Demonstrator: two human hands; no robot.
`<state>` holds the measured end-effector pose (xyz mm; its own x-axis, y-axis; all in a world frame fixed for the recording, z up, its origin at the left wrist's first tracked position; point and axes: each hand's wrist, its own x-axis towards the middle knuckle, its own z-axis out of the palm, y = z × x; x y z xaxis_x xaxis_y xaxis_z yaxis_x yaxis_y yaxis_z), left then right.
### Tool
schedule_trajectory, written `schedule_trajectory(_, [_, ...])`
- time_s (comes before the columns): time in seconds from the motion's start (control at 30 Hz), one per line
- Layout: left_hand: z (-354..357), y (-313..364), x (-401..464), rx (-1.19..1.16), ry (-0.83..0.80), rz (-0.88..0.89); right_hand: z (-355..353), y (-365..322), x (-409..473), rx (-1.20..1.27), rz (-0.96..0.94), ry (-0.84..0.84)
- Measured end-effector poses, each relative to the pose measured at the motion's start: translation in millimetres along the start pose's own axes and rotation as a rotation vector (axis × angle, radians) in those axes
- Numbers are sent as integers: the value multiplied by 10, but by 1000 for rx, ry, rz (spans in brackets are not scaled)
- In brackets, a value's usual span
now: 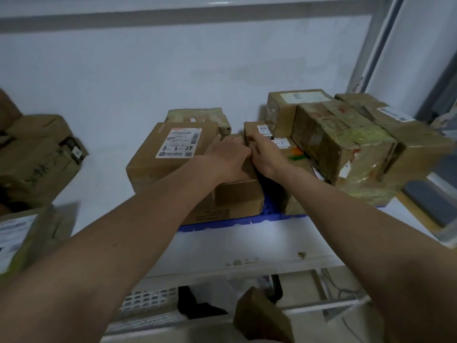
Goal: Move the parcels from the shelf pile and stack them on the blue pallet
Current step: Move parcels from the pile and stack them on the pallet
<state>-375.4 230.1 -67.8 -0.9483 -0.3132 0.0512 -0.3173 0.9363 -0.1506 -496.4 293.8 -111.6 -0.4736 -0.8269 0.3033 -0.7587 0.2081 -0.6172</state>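
Cardboard everywhere on a white shelf [222, 246]: loose pile of boxes [37, 154] far left, well apart from the blue pallet [222, 222] at centre. On the pallet, labelled box [170, 154] marked 4-3-24, taped box [197, 117] behind it, lower box [237, 196] in front. Left hand [228, 157] laid over the lower box's top, fingers bent at its far edge. Right hand [265, 154] touching the left, fingers curled round the corner of a small box [257, 131]. Further right, stacked taped parcels [346, 139] crowding the pallet's right end.
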Motion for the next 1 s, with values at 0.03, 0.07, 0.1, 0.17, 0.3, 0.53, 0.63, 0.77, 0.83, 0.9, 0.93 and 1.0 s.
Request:
schedule_trajectory(0.03, [-18, -30, 16, -11, 1, -21, -11, -3, 32, -9, 13, -15])
schedule_trajectory(0.07, [-34, -61, 35, -14, 1, -42, -30, -4, 70, -12, 25, -29])
schedule_trajectory(0.1, [-42, -88, 54, -6, 2, -58, -43, -4, 107, -9, 31, -36])
schedule_trajectory(0.17, [-60, -118, 72, 11, 5, -77, -64, -20, 174, 1, 18, -36])
schedule_trajectory(0.3, [-150, -187, 34, -36, 18, -115, -76, -195, 297, -16, -28, -103])
schedule_trajectory(0.53, [-353, -702, -272, -120, 27, -712, 107, -517, 348, 66, 28, -248])
schedule_trajectory(0.63, [-288, -923, -455, -264, -84, -912, 193, -608, 333, 208, 154, -328])
schedule_trajectory(0.77, [-220, -977, -625, -320, -112, -908, 235, -707, 282, 290, 253, -378])
schedule_trajectory(0.83, [-207, -924, -650, -269, -97, -874, 237, -725, 278, 259, 281, -377])
schedule_trajectory(0.9, [-182, -865, -640, -257, -87, -848, 211, -742, 282, 149, 283, -372])
schedule_trajectory(0.93, [-168, -847, -636, -261, -91, -843, 194, -750, 279, 117, 288, -379])
schedule_trajectory(1.0, [-150, -836, -638, -272, -99, -834, 161, -766, 257, 116, 309, -404])
